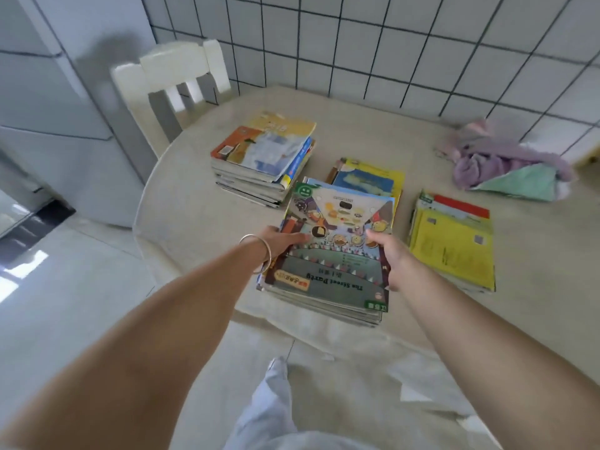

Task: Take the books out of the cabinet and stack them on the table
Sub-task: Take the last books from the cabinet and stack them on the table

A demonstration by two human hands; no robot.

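Note:
A thick stack of picture books (337,254), topped by a cartoon cover reading "The Street Party", sits at the near edge of the beige table (194,209). My left hand (279,240), with a bangle on its wrist, grips the stack's left edge, thumb on the cover. My right hand (388,251) grips the right edge the same way. Three other book piles lie on the table: a tall one (263,160) at the back left, a thin blue-and-yellow one (367,178) behind the held stack, and a yellow one (451,245) to the right. No cabinet is in view.
A white chair (168,82) stands at the table's far left corner. A crumpled purple and green cloth (509,167) lies at the back right, near the tiled wall (389,43). A grey fridge (48,118) is at the left. My leg (276,401) shows below over the tiled floor.

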